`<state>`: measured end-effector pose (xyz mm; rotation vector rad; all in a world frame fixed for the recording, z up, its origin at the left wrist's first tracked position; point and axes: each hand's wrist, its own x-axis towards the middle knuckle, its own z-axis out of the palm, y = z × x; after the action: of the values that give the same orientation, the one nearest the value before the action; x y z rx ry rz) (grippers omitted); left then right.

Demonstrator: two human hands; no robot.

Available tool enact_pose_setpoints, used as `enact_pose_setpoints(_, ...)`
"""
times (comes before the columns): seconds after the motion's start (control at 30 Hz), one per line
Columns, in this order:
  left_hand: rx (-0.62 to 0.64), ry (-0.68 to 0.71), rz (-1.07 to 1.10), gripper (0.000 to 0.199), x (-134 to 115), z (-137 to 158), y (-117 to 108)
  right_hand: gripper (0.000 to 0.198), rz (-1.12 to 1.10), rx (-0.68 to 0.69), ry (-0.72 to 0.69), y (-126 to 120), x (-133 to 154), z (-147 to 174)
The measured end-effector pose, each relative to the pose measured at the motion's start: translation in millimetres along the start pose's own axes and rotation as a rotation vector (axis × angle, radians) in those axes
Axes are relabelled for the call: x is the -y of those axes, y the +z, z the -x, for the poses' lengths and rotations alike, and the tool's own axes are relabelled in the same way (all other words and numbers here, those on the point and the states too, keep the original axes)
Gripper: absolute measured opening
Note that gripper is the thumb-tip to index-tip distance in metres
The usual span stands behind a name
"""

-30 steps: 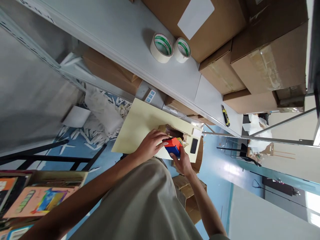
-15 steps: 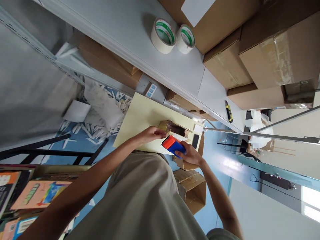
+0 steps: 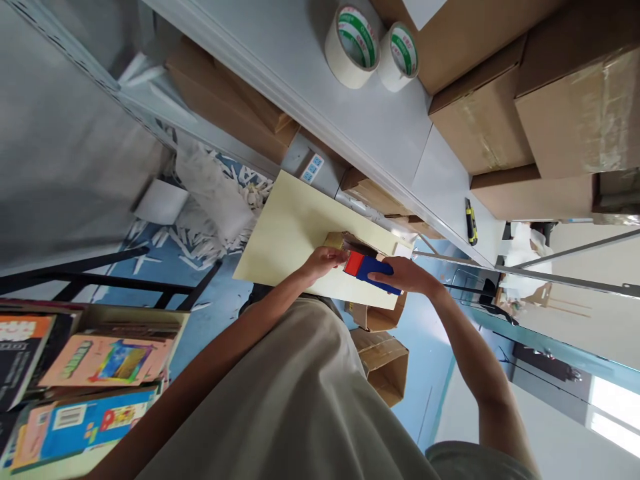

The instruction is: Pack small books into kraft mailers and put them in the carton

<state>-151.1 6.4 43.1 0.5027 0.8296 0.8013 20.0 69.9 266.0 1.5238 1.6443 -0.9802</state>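
Note:
My right hand (image 3: 404,273) is closed around a flat, block-shaped blue object with a red end (image 3: 373,270); its exact kind I cannot make out. My left hand (image 3: 325,261) has its fingers pinched together at the red end; what they hold, if anything, is too small to tell. Both hands are over a pale yellow board (image 3: 287,223) in front of my knees. Just behind the red end stands a small open cardboard box (image 3: 335,241), partly covered by the object and my hands.
Two tape rolls (image 3: 353,47) and a yellow-black utility knife (image 3: 471,222) lie on the grey shelf (image 3: 345,123), beside stacked cartons (image 3: 483,123). A power strip (image 3: 313,168) is below. Open cartons (image 3: 383,363) stand on the floor; books (image 3: 107,363) fill a box at left.
My right hand has moved right and slightly up, levelling the blue and red object before the small box. My left hand has come to its red end. The view has shifted slightly.

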Motion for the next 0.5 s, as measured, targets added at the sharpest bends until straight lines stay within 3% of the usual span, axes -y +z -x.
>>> enact_pose_setpoints(0.1,-0.051,0.033,0.000,0.056,0.4,-7.7,-9.5,0.057,0.038,0.033,0.027,-14.1,0.5,3.4)
enact_pose_setpoints(0.3,-0.213,0.010,-0.043,0.052,10.5,-26.4,-60.2,0.064,-0.002,0.051,0.109,-33.7,-13.9,19.8)
enact_pose_setpoints(0.5,-0.230,-0.063,-0.059,0.043,27.3,-46.9,-53.0,0.059,0.001,0.018,0.101,-38.9,0.5,23.8)
